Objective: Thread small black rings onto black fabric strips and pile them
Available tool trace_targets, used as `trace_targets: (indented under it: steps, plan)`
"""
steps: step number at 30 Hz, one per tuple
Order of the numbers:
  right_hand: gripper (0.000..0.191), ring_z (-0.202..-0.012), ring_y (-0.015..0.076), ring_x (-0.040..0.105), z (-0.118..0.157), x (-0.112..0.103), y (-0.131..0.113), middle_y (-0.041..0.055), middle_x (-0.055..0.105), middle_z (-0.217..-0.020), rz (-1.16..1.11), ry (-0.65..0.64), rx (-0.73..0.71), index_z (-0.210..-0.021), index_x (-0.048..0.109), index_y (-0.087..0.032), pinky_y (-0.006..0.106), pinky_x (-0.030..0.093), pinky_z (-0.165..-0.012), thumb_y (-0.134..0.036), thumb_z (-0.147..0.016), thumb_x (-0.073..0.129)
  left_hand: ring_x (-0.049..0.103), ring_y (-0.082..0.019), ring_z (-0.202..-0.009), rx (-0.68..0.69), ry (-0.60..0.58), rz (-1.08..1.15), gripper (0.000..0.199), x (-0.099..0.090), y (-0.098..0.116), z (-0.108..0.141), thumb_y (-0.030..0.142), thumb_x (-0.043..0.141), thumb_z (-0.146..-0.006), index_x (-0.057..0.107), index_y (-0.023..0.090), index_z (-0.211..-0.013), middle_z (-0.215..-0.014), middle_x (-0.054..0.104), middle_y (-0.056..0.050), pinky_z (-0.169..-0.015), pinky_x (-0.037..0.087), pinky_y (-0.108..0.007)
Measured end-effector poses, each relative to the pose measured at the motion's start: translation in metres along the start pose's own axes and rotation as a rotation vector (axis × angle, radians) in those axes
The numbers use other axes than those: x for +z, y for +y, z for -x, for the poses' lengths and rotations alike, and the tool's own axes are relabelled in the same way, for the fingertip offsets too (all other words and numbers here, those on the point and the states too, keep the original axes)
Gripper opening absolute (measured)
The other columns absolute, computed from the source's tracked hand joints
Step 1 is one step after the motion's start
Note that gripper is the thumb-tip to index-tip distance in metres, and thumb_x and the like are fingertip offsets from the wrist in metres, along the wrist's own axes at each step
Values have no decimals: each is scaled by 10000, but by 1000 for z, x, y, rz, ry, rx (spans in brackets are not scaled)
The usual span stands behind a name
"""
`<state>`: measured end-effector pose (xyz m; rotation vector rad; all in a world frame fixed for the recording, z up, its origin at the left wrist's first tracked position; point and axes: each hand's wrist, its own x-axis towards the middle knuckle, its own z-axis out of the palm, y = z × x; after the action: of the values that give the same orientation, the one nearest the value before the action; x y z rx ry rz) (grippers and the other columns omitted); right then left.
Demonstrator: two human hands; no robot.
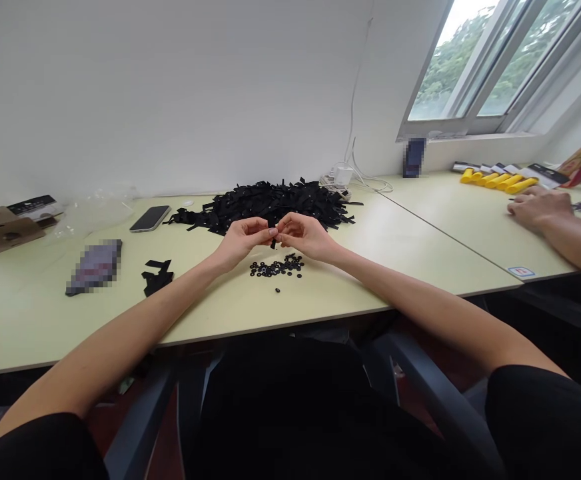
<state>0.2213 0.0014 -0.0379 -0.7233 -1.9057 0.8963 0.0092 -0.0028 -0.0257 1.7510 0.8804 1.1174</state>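
Observation:
My left hand (243, 241) and my right hand (304, 235) meet above the table, thumbs and fingertips pinched together. Between them is a short black fabric strip (273, 245), its lower end poking out below the fingers. Both hands are closed on it; whether a small part is also pinched there is hidden. Behind the hands lies a large heap of black strips (275, 200). Just in front of them is a scatter of small black ring-shaped pieces (273, 268), with one loose piece (277, 290) nearer the table edge. A few black strips (158, 277) lie beside my left forearm.
A phone (150, 218), a blurred dark packet (94, 267), clear plastic (95, 210) and cardboard (8, 230) are on the left. A charger (342, 175) with cables sits behind the heap. At right, another person's hand (543, 205) rests near yellow tubes (500, 181).

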Motion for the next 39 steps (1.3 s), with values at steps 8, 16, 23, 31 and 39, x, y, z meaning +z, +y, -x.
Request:
trace_targets:
  steps: [8,16,23,31,39]
  plan:
    - [282,-834,182,680,-2,-5,5,68,742,-913,113,-16,-33,-931,706,-166,335,545,-764,-447,-900,703,555,-150,-708,-41,-3,30,370,1,-12,-3,542,879,-734,731,203,-734,-724,636,0,-704,448,-310]
    - [139,-759,165,674,0,-12,-5,34,709,-817,134,-45,-5,-868,620,-186,307,530,-692,-309,-869,683,622,-180,-782,1,-7,-172,393,-4,-6,0,558,834,-779,781,194,-917,-871,741,-51,-750,482,-317]
    - [151,-711,173,676,-1,-17,-4,42,731,-772,264,-42,-6,-893,712,-172,314,523,-672,-311,-871,657,612,-181,-749,99,-115,-411,363,-1,-7,6,555,694,-908,774,208,-980,-903,744,-45,-673,446,-306]
    - [171,-732,187,691,-4,-25,-4,63,750,-791,288,50,-26,-895,719,-169,350,566,-727,-326,-877,655,674,-249,-913,318,-334,-678,311,5,-6,7,455,586,-996,831,277,-1069,-1011,762,-86,-791,494,-367]
    - [135,-743,186,717,-1,-21,-4,65,773,-829,311,-13,14,-933,730,-171,344,561,-724,-271,-886,653,665,-261,-884,248,-285,-776,243,-11,-1,4,430,645,-937,803,258,-870,-902,756,-70,-809,487,-387]
